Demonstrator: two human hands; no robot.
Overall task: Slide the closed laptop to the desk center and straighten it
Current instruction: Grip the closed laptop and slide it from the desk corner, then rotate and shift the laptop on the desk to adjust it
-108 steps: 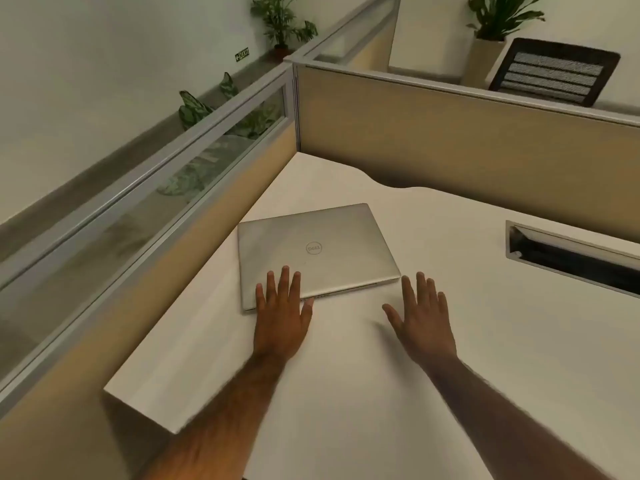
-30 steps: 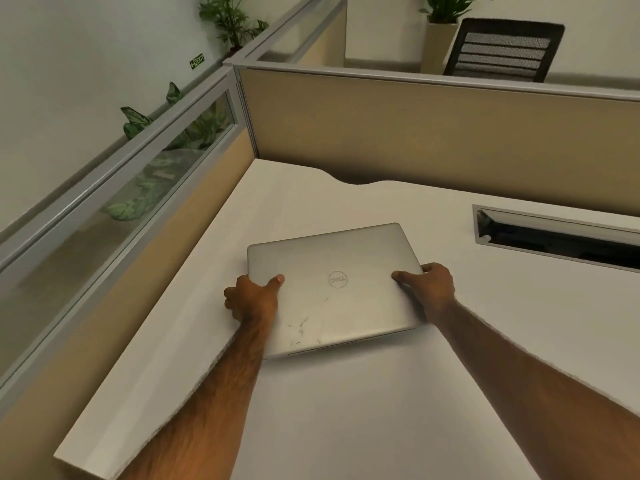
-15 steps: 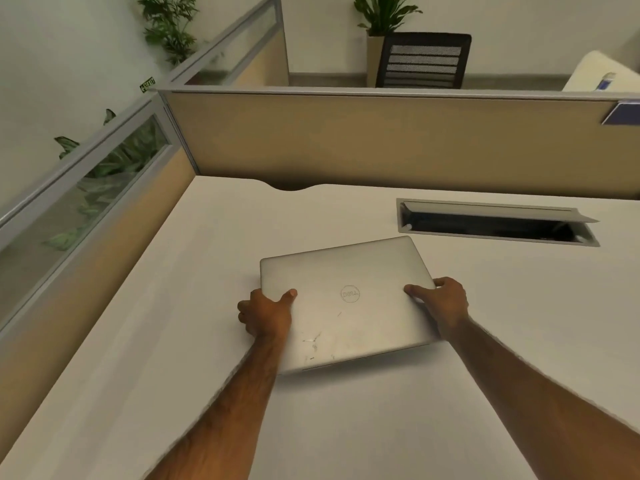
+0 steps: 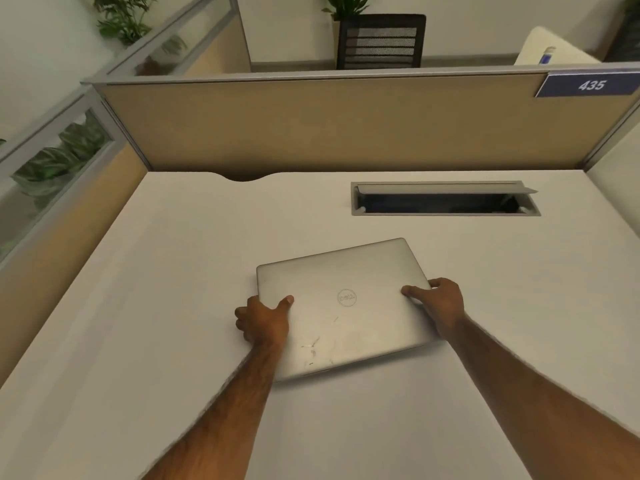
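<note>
Currently, the white desk [image 4: 166, 271] is bare apart from the closed silver laptop [image 4: 346, 306], which lies near its middle, in front of the open cable tray [image 4: 446, 200] and skewed to it. It is gripped at its sides by the left hand [image 4: 265, 322] and right hand [image 4: 441, 303]. Its far edge should be turned parallel to the tray, kept flat.

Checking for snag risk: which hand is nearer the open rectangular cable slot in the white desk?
Right. The right hand grips the closed silver laptop just below the slot; the left hand is farther left and nearer the person.
</note>
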